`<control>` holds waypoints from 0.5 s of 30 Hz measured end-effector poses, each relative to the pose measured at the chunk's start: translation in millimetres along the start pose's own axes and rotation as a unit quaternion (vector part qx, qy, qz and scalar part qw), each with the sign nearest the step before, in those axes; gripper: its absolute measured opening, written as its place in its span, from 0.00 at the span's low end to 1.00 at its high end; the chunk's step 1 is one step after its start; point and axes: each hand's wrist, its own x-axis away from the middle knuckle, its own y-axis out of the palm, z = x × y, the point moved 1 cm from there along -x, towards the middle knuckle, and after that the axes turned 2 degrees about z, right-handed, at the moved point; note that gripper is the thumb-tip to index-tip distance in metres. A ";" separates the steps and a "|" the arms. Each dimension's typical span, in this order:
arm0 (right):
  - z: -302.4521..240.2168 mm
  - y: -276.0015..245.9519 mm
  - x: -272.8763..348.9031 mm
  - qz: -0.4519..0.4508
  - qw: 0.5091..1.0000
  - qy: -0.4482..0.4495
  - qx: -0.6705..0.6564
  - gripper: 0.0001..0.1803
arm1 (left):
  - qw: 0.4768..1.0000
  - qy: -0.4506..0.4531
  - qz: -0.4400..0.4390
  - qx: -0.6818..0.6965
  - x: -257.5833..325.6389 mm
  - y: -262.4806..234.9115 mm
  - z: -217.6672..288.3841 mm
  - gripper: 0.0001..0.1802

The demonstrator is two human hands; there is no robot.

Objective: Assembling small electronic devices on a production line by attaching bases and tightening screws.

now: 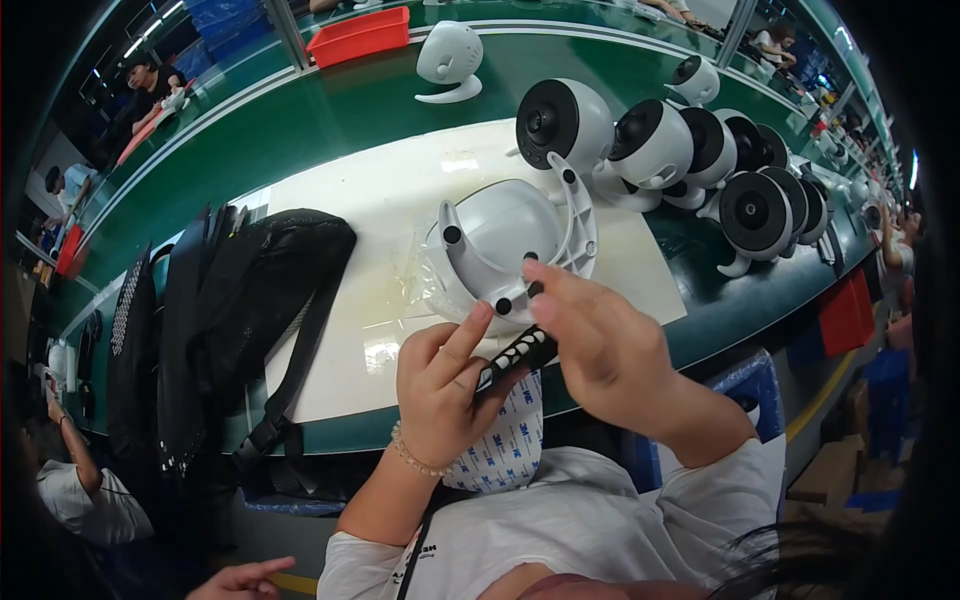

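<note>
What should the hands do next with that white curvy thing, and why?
Maybe the left hand should press down the black dot by its raised fingertip. The dot sits on the white curved piece, and the fingertip is right beside it, so a push looks easy, even while that hand holds the black strip with pale spots.

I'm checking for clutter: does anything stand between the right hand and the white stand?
Nothing visible does: the right hand is at the near edge of the white stand. The left hand, holding a black strip, sits to one side.
</note>
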 end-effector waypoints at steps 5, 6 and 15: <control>14.7 -6.5 6.8 0.044 0.994 0.051 -0.091 0.31 | 1.000 -0.013 -0.012 -0.022 3.3 -1.6 -0.8 0.15; 15.6 -2.8 8.2 0.059 0.993 0.025 -0.096 0.31 | 1.000 -0.011 -0.010 -0.022 1.9 -0.7 -0.2 0.15; 34.8 -0.2 9.1 0.144 0.937 0.132 -0.290 0.30 | 0.999 -0.018 -0.015 -0.022 3.9 -2.1 -1.9 0.15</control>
